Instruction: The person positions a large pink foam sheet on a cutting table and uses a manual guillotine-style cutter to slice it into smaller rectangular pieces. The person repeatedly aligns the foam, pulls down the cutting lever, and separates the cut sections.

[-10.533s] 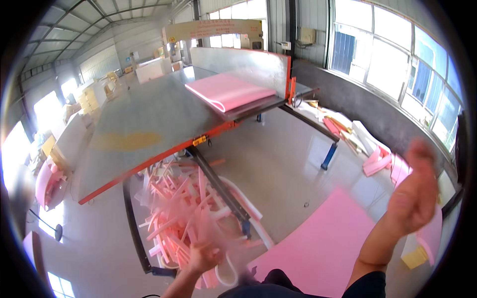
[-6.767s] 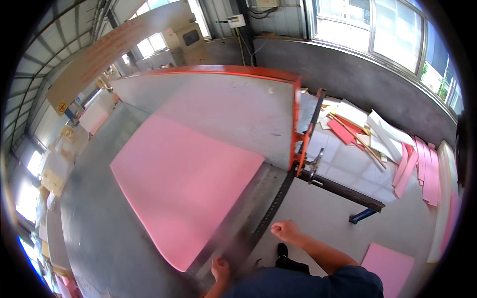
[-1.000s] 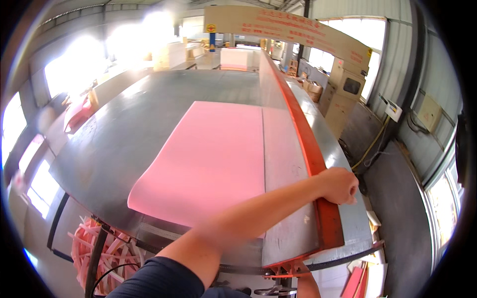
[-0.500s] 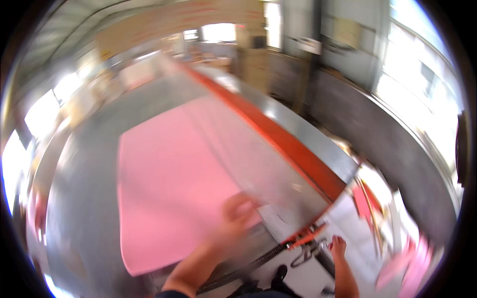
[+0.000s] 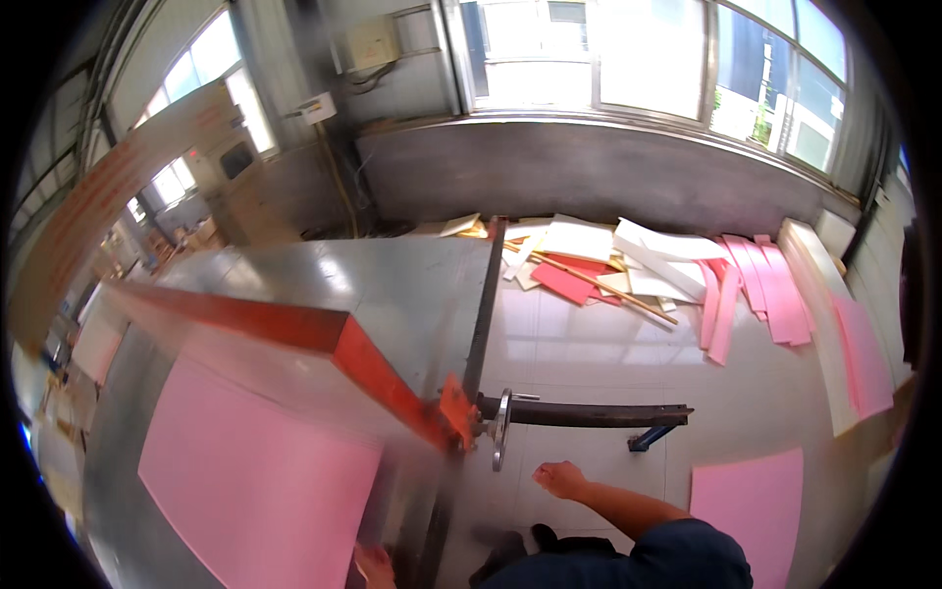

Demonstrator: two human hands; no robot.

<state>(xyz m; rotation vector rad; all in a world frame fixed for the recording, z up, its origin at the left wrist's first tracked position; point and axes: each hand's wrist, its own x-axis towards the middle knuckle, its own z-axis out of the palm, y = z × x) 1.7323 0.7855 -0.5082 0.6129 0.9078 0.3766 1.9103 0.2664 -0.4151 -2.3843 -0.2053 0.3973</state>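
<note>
A large pink foam sheet (image 5: 250, 471) lies flat on the grey metal table (image 5: 392, 285). A long red bar (image 5: 294, 339) runs across the table above the sheet's far edge. My left hand (image 5: 374, 566) shows only partly at the bottom edge, at the table's front edge beside the sheet's near corner; its grip is hidden. My right hand (image 5: 561, 479) hangs over the floor with its fingers curled and nothing in it, just right of a metal hand wheel (image 5: 501, 430) at the table's corner.
A black steel beam (image 5: 584, 414) sticks out right from the table corner on a blue foot (image 5: 650, 439). Pink and white foam offcuts (image 5: 677, 270) are piled along the window wall. Another pink sheet (image 5: 748, 506) lies on the floor at the right.
The view has swung right toward the window wall. My left hand has come off the sheet's middle to the table's front edge. My right hand stays low beside the table corner.
</note>
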